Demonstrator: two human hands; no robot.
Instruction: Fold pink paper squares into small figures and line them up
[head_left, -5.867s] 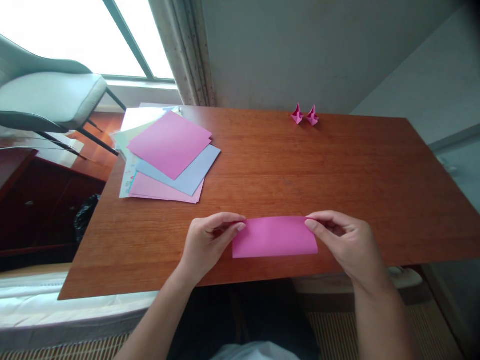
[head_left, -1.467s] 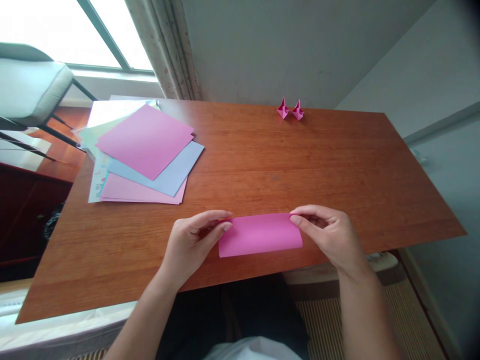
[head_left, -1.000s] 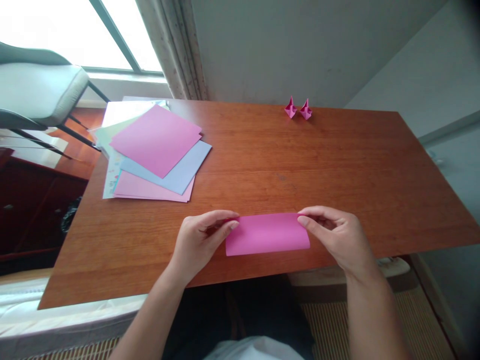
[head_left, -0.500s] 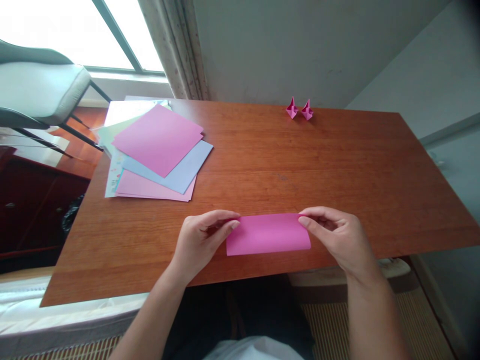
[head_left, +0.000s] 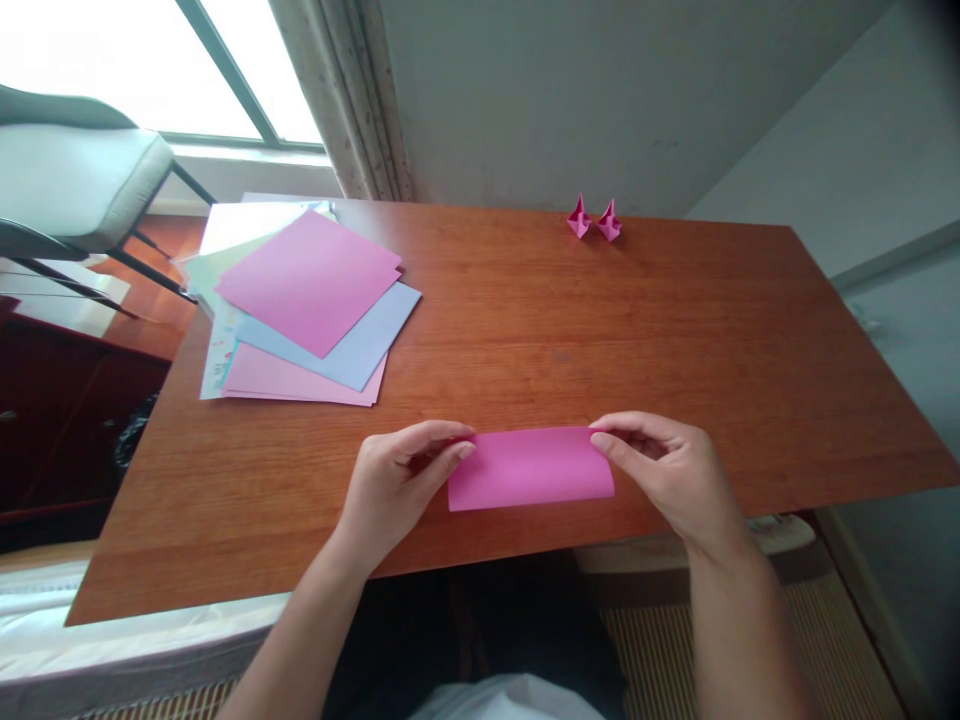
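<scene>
"Where is the paper rectangle?"

"On the near side of the bench, around the middle, between the person's hands. I can't tell whether it lies flat on the wood or slightly off it."

"How is it held?"

"The left hand pinches the far left corner between thumb and finger. The right hand pinches the far right corner. Both grips are narrow."

"Why by the corners?"

"I'd say to hold the far edge straight and level, leaving the middle uncovered. The near edge is untouched."

"Is it doubled over?"

"It looks so, though the layers don't show clearly."

"And the papers at left?"

"A magenta sheet lies slantwise over a blue sheet, with pale pink sheets lower down. They probably sit there to be handy without crowding the hands."

"What stands at the far edge?"

"A folded piece and its twin, just beside each other and well apart from both hands, likely so that no sleeve or paper brushes them."
</scene>
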